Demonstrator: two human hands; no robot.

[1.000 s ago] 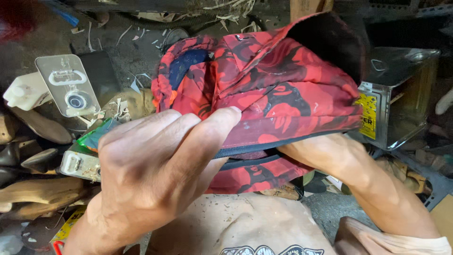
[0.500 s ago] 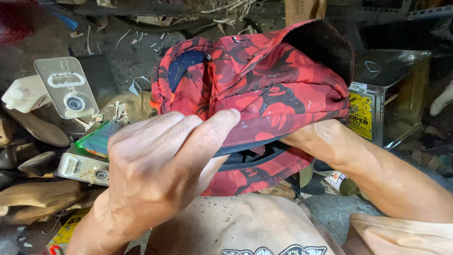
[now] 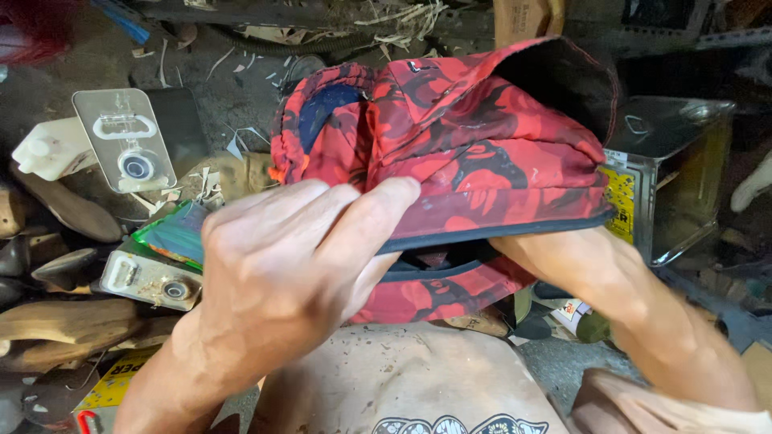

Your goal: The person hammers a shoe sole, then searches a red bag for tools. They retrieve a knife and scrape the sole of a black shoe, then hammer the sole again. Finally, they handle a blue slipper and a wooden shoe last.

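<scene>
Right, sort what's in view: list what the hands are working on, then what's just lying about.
In hand: red patterned bag; left hand gripping its opening edge; right hand reaching inside, hidden.

Lying about: metal can; wooden shoe lasts; white plastic bottle; wood shavings.

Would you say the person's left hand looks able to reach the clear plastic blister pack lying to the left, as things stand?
Probably yes, once it lets go. The left hand is gripping the edge of the red patterned bag, so it is occupied. The blister pack lies uncovered to its left, with nothing standing between them.
</scene>
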